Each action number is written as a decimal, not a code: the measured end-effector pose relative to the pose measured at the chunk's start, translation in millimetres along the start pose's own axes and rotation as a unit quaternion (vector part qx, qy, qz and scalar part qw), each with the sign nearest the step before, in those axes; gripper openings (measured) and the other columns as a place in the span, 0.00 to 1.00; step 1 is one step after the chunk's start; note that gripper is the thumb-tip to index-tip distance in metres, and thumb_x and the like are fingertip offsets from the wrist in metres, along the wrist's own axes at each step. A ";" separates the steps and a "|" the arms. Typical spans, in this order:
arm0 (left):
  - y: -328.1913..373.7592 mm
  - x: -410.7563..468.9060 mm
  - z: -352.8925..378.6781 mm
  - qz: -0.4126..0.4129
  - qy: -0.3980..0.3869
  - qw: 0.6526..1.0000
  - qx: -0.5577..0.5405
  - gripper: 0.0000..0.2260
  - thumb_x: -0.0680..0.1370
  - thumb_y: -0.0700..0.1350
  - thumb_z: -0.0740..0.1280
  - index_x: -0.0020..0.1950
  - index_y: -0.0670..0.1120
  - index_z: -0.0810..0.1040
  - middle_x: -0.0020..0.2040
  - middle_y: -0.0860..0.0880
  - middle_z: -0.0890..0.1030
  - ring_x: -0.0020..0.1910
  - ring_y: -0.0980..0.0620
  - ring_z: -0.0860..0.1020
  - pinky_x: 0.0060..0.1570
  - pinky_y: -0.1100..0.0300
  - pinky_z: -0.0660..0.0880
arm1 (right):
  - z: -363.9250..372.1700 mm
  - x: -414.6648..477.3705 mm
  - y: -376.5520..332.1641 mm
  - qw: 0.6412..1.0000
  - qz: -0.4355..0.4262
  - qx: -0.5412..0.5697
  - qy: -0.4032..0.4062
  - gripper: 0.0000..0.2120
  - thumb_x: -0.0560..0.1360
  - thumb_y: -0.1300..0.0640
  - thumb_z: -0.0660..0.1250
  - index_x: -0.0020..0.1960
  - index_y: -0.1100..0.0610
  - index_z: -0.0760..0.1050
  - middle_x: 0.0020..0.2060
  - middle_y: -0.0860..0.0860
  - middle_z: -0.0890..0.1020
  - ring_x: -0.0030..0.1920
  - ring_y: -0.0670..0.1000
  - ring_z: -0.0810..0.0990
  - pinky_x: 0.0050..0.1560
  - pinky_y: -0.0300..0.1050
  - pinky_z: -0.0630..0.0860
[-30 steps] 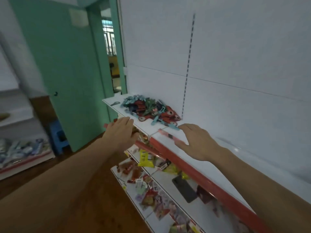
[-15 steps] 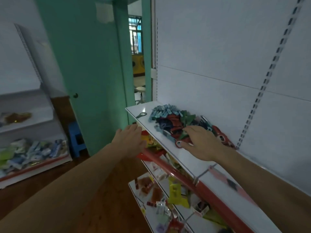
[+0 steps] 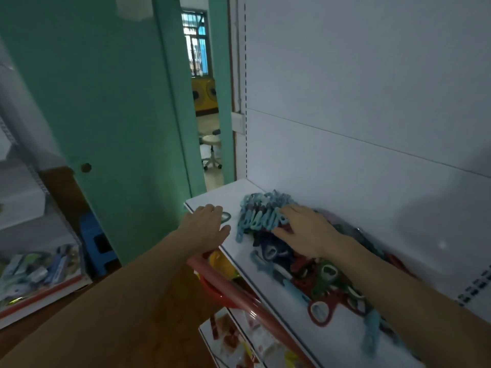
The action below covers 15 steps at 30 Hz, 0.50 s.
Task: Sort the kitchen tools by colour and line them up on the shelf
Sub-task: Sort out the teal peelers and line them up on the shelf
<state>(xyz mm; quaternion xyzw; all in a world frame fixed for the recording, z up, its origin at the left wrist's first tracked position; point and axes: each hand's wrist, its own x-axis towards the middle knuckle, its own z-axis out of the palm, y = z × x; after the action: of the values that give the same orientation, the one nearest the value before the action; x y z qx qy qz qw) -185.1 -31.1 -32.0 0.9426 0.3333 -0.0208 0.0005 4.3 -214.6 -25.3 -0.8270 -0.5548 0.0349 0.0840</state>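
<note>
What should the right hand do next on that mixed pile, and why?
Probably close the right hand on the light blue tools under its fingertips and draw them clear. They sit bunched at the far end of the pile, while the rest is a tangle of red, green and dark blue.

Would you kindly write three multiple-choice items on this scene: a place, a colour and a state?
1. Where is the right hand? A. on the door B. on the pile of tools C. on the stool
2. The row of tools by its fingers is: A. yellow B. black C. light blue
3. The left hand is: A. open, holding nothing B. gripping a cup C. out of view
Key: B, it lies on the heap on the shelf; C, that row is pale blue; A, its fingers are straight.
</note>
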 end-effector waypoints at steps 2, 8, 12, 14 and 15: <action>-1.5 38.5 8.6 0.007 -0.019 0.999 -0.040 0.24 0.83 0.59 0.56 0.71 0.43 0.68 0.67 0.41 0.74 0.65 0.41 0.73 0.62 0.45 0.72 | 3.2 17.7 10.4 0.999 0.034 0.010 -0.012 0.25 0.81 0.38 0.58 0.70 0.53 0.69 0.66 0.52 0.74 0.64 0.56 0.74 0.65 0.57 0.74; 16.7 138.0 27.0 -0.031 -0.160 0.958 -0.237 0.38 0.80 0.62 0.64 0.79 0.38 0.57 0.74 0.38 0.69 0.69 0.41 0.73 0.54 0.58 0.71 | 21.5 82.9 11.2 0.988 0.148 0.027 -0.037 0.27 0.81 0.37 0.58 0.70 0.56 0.69 0.65 0.57 0.73 0.65 0.58 0.73 0.64 0.55 0.74; 40.5 182.9 48.7 -0.041 -0.169 0.947 -0.270 0.46 0.69 0.63 0.72 0.78 0.43 0.60 0.72 0.40 0.70 0.68 0.40 0.72 0.61 0.57 0.72 | 44.8 122.5 5.6 0.969 0.234 0.044 -0.064 0.39 0.77 0.31 0.60 0.76 0.58 0.62 0.73 0.59 0.69 0.70 0.61 0.70 0.69 0.57 0.71; 47.5 198.8 57.0 -0.028 -0.165 0.950 -0.262 0.49 0.66 0.63 0.70 0.80 0.45 0.56 0.75 0.41 0.67 0.71 0.39 0.68 0.67 0.54 0.70 | 52.4 135.5 6.3 0.961 0.267 0.027 -0.063 0.42 0.74 0.30 0.60 0.77 0.57 0.60 0.74 0.58 0.68 0.72 0.61 0.67 0.72 0.59 0.68; 49.3 204.0 58.6 -0.016 -0.162 0.949 -0.271 0.47 0.68 0.61 0.70 0.80 0.44 0.55 0.75 0.41 0.66 0.71 0.39 0.68 0.67 0.53 0.70 | 55.8 141.4 8.0 0.958 0.279 0.017 -0.062 0.44 0.72 0.29 0.60 0.78 0.56 0.60 0.74 0.58 0.67 0.73 0.61 0.66 0.72 0.60 0.67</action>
<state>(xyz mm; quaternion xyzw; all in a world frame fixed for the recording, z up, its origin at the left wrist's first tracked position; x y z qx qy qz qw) 2.1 57.9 -99.3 0.8855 0.3369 -0.0822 0.3092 57.1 -81.3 -76.6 -0.9436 -0.3052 0.1177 0.0501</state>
